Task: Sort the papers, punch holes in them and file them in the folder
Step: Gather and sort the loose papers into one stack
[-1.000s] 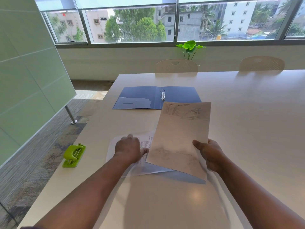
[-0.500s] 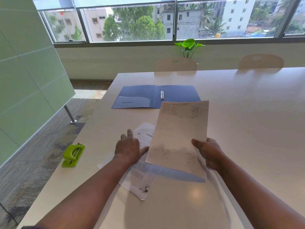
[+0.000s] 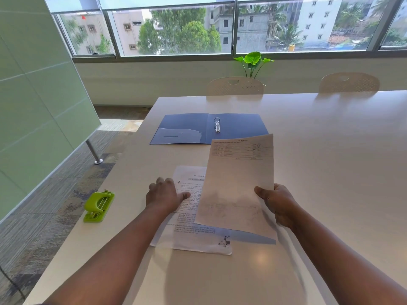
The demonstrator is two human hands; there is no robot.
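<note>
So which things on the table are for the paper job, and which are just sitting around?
For the job: held sheet, printed page under the left hand, blue folder, green hole punch.

Just around: potted plant, two chairs.

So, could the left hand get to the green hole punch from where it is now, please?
Probably yes. The left hand rests flat on the printed sheet, holding nothing, and the table between it and the hole punch looks bare.

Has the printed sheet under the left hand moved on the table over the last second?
Yes. The printed sheet under the left hand has turned and slid toward the person, away from the blue folder.
</note>
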